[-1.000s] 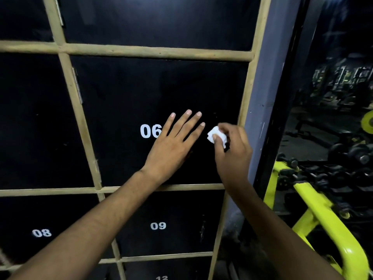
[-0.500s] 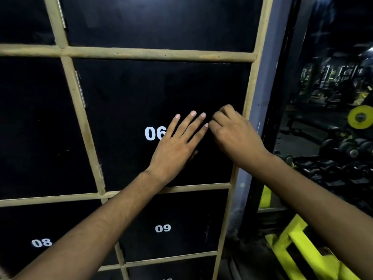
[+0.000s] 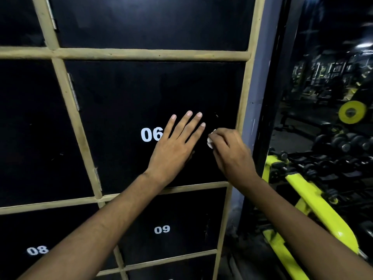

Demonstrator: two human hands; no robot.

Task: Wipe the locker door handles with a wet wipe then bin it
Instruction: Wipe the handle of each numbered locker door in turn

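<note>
Head view, from the left: door 08 (image 3: 37, 250) sits low at the edge, then door 06 (image 3: 121, 110) fills the middle, closed in its wooden frame. The left hand (image 3: 173, 146) lies flat on door 06 just right of the numerals, fingers straight and spread, pointing up and to the right; it braces the panel and holds nothing. Just beside its little finger, the wet wipe (image 3: 210, 140) shows as a small white wad poking out of the right hand (image 3: 232, 154), whose fingers are curled around it and hold it against the door near its right edge. No handle can be made out on the black panel. Only a faint glint (image 3: 216, 115) shows just above the wipe and right of the left fingertips. If that is the handle, it lies upward from the grip with the right hand plainly nearer, so a short upward stroke should reach it; its long axis cannot be told. Further right stand the wooden frame post (image 3: 242, 93) and yellow gym equipment (image 3: 314, 201). Compared with half a second ago, the right hand has dropped lower, away from the left fingertips, and the wipe, hidden then, peeks out again; the left hand has stayed flat in place.
</note>
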